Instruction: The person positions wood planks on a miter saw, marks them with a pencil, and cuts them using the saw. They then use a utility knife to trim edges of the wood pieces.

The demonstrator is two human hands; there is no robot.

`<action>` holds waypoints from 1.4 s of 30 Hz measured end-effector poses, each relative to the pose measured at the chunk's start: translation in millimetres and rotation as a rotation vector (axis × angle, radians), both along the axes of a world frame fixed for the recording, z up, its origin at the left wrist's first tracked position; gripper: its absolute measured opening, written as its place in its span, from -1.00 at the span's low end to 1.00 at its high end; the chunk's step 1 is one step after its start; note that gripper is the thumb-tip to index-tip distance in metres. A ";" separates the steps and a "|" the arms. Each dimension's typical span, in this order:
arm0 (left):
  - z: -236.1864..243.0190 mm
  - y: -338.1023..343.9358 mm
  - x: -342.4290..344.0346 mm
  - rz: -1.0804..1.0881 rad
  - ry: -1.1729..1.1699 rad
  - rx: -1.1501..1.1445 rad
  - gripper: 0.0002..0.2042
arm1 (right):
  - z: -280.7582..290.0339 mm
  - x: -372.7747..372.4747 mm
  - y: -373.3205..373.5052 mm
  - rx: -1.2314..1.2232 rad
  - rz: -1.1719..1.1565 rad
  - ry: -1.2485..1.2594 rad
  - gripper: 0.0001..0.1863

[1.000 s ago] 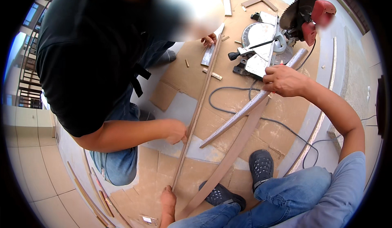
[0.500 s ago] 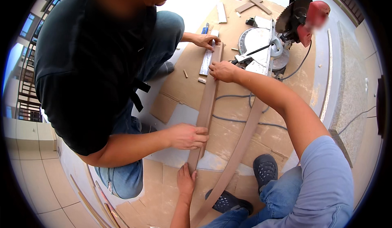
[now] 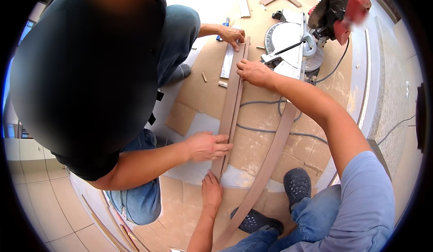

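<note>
A long brown wooden board lies lengthwise on the cardboard, with a thin brown strip along its right edge. My right hand is closed, its fingers pinching the board and strip at the right edge near the far end. At the near end my left hand grips the board's end, fingertips against it. A co-worker in a black shirt has one hand at the far end and the other hand laid across the board near its middle. Their undersides are hidden.
A red and black miter saw stands at the far right, its toothed blade raised. Its grey cable loops across the cardboard. Another brown board lies to the right, by my shoes. Offcuts and a white strip lie beyond.
My right hand has shifted slightly away from me along the board. A gap now shows between the board and the thin strip at the far end. The co-worker's hands stay at the board.
</note>
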State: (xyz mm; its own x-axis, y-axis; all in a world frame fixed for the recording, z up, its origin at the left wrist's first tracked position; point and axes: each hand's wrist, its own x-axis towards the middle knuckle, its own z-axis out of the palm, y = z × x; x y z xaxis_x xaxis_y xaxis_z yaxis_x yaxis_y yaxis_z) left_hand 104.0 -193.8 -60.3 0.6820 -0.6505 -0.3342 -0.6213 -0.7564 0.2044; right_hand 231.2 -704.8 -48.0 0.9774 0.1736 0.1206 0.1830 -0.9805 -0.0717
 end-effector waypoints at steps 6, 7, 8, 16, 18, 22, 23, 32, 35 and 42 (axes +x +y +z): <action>4.0 15.4 14.4 0.059 0.183 -0.206 -0.40 | 7.5 -0.9 7.5 0.032 -0.016 -0.075 -0.78; 2.4 19.9 14.8 0.066 0.208 -0.249 -0.40 | 5.7 1.0 8.0 0.047 -0.001 -0.099 -0.77; 2.3 23.0 16.1 0.072 0.233 -0.292 -0.41 | 4.3 2.4 8.9 0.062 0.014 -0.124 -0.76; 17.5 0.7 17.0 0.075 0.142 -0.215 -0.53 | -9.0 9.3 11.9 -0.008 -0.001 0.005 -0.79; 15.8 -16.3 12.0 0.100 0.030 -0.186 -0.59 | -6.2 10.7 13.8 -0.014 0.000 0.000 -0.80; -2.1 -15.1 8.6 0.071 -0.145 -0.242 -0.70 | 7.5 2.2 22.6 0.013 0.001 0.033 -0.81; -1.9 -10.8 7.4 0.052 -0.179 -0.281 -0.72 | 10.9 -2.4 23.3 0.027 0.003 0.043 -0.81; 21.3 122.3 -43.7 0.082 -0.107 -0.223 -0.74 | 24.9 -45.7 129.9 0.243 0.173 0.020 -0.80; 19.5 153.3 -60.3 0.101 -0.087 -0.165 -0.73 | 2.3 -61.2 161.9 0.289 0.233 0.005 -0.79; -4.1 157.2 -83.9 0.314 -0.133 -0.167 -0.67 | -33.5 -57.3 176.9 0.384 0.299 0.058 -0.78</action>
State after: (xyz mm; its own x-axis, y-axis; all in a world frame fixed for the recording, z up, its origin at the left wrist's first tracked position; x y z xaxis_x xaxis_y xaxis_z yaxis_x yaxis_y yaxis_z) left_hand 20.1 -36.7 -64.4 0.8872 -0.4408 -0.1360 -0.3938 -0.8773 0.2743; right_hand 173.9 -527.9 -81.5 0.8983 0.4017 0.1778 0.4379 -0.7863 -0.4359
